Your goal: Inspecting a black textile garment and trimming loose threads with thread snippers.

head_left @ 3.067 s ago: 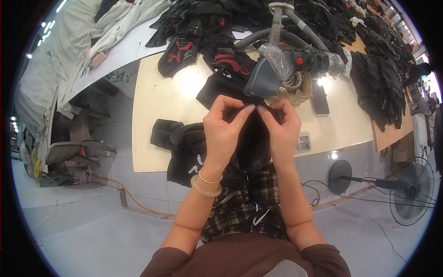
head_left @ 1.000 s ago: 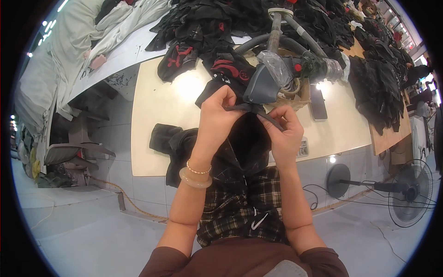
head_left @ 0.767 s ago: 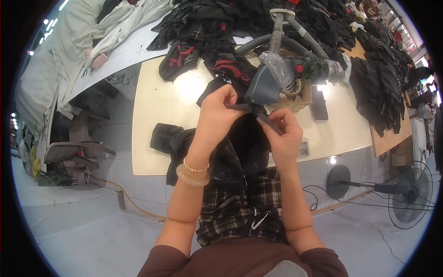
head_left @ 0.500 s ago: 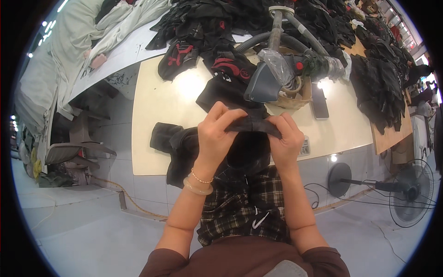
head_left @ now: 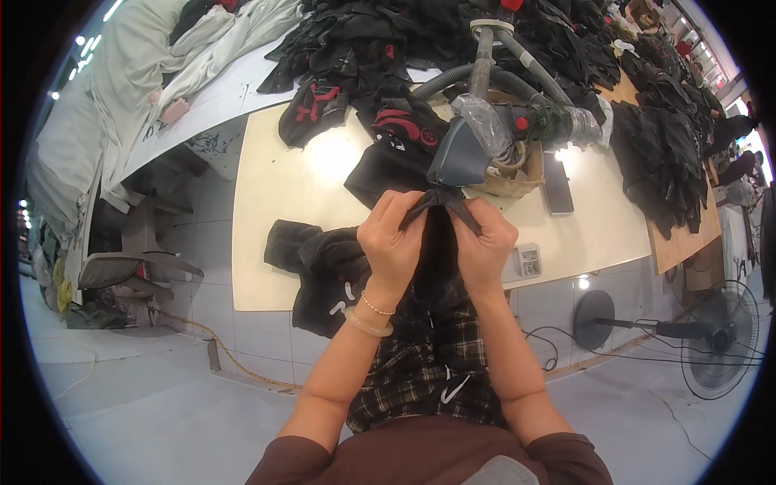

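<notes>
Two bare hands meet in the middle of the view, both closed on one black fabric garment piece that hangs between them down toward the person's lap. The left hand has its fingers curled and its thumb pressed against them, pinching the cloth's top edge on the left side; a thin bead bracelet and a pale smooth bangle sit on that wrist. The right hand mirrors it, fingers bent and pinching the same edge on the right. The fingertips of the two hands are close together, with a narrow peak of folded cloth standing up between them. The cloth looks soft, matte and limp.

Just beyond the hands, a dark grey, wedge-shaped pressing form with a smooth surface points toward them, wrapped partly in clear crinkled plastic and joined to grey ribbed hoses. It stands on a cream, flat-topped worktable. A crumpled black garment with white marks lies at the table's near edge, touching the left forearm. Heaps of black garments, some with red prints, cover the table's far side. A black flat phone lies to the right. A floor fan stands on the pale floor at right.
</notes>
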Available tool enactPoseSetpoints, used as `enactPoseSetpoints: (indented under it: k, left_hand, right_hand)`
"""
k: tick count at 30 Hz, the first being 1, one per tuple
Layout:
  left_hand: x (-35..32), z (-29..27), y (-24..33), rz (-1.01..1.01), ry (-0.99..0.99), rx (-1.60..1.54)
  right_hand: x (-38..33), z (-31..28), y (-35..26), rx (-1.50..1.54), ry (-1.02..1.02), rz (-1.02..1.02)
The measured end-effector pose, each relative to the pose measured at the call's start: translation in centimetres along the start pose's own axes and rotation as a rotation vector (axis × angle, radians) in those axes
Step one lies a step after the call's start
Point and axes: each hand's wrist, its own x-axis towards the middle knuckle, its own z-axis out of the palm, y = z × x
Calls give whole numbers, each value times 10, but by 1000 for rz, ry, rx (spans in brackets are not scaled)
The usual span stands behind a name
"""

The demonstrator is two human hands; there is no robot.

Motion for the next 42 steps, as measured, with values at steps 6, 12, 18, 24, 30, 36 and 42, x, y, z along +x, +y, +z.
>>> enactPoseSetpoints:
  k: [6, 12, 18, 24, 30, 36, 42]
  left_hand:
    - [-2, 7, -3, 0, 29, 0]
    - [-3, 7, -2, -54, 26, -7]
    - [-1, 7, -1, -115, 5, -62]
    - [3, 3, 0, -242, -49, -121]
    - [10, -5, 3, -366, -148, -99]
    - [-37, -14, 60, -172, -424, -84]
    - [-105, -49, 66, 20, -1376, -580]
  right_hand:
    - [2, 4, 2, -32, 7, -36]
    - [3, 4, 0, 22, 21, 8]
    - [4, 1, -2, -30, -17, 64]
    - [2, -2, -6, -20, -13, 80]
    - [-2, -5, -6, -20, -5, 62]
    - [-12, -42, 35, -236, 66, -124]
    - [-30, -114, 98, -264, 47, 218]
